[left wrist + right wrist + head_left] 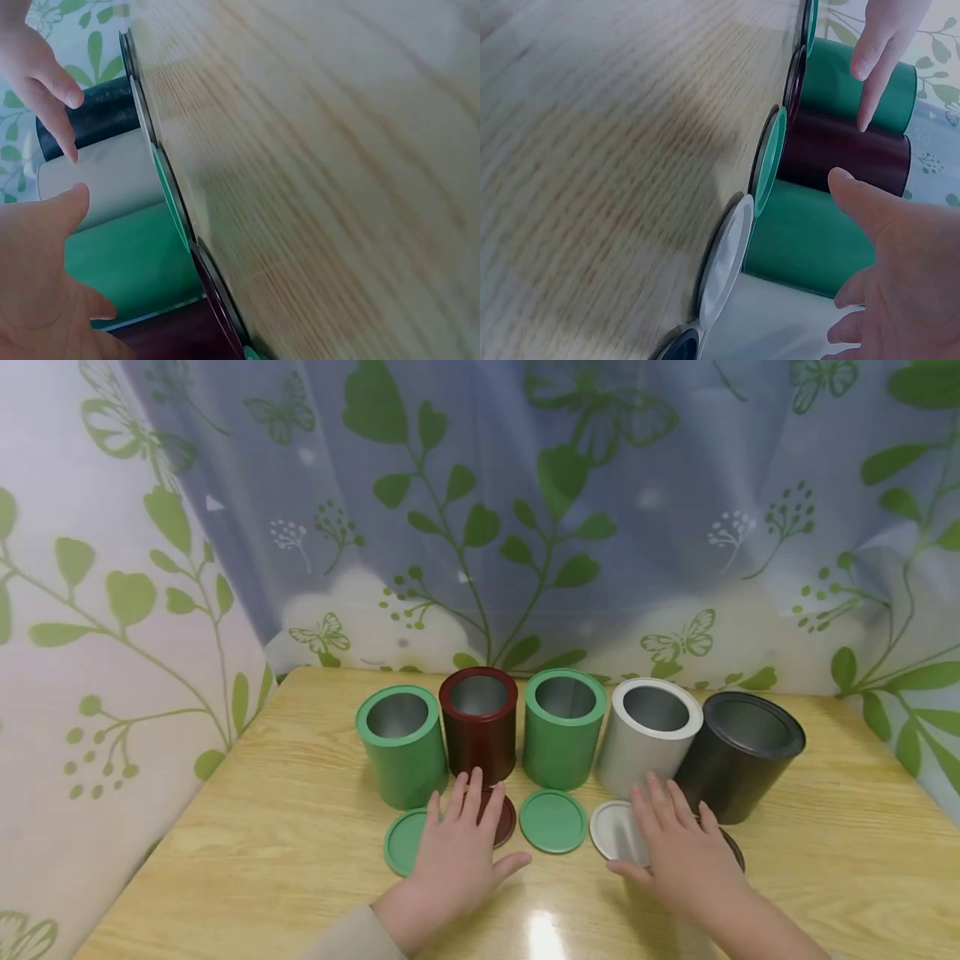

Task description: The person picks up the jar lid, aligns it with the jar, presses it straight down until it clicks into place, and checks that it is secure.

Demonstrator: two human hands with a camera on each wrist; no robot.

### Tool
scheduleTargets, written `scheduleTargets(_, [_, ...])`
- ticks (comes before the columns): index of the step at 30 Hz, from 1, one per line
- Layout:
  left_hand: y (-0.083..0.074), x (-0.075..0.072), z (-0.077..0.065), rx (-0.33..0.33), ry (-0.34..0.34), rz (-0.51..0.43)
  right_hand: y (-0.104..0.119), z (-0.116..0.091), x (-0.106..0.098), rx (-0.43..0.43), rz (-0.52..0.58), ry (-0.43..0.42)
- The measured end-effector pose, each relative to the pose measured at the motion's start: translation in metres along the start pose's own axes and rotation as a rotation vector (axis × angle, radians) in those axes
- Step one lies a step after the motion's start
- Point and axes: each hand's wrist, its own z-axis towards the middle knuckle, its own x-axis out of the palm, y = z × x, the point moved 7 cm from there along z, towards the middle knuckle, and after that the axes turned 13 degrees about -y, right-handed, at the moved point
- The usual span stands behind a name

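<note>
In the head view a row of open cans stands upright on the table: a green can (408, 768), a dark red can (480, 745), another green can (558, 756), a white can (637, 760) and a black can (723, 781). A matching lid lies flat before each one. My left hand (457, 852), fingers spread and palm down, is over the left green lid (401, 843) and dark red lid (507, 820), partly hiding both. My right hand (686, 856) spreads likewise over the white lid (611, 833) and the mostly hidden black lid (735, 852). Both hold nothing.
Between the hands lies the middle green lid (553, 822). The wooden table (247, 860) has its back edge against a leaf-patterned curtain (487, 527), and similar cloth hangs at the left. The cans stand close side by side.
</note>
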Motion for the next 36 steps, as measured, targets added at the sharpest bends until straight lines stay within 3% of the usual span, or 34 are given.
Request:
scheduleTargets(12, [0.006,-0.01,-0.009,0.041,-0.04,-0.02,0.008,0.003,-0.004,-0.078,-0.034,-0.048])
scheduleTargets(16, [0.014,-0.013,-0.016,0.044,-0.018,-0.03,0.015,0.006,-0.001,-0.126,-0.011,-0.066])
scheduleTargets(20, [0.024,-0.017,-0.026,0.062,0.004,-0.014,0.027,0.01,0.001,-0.196,0.031,-0.027])
scheduleTargets(27, [0.046,-0.027,-0.041,0.048,-0.03,-0.016,0.059,0.022,0.004,-0.346,0.117,0.046])
scheduleTargets(36, [0.077,-0.021,-0.055,0.037,-0.011,0.04,0.103,0.038,0.02,-0.484,0.173,0.153])
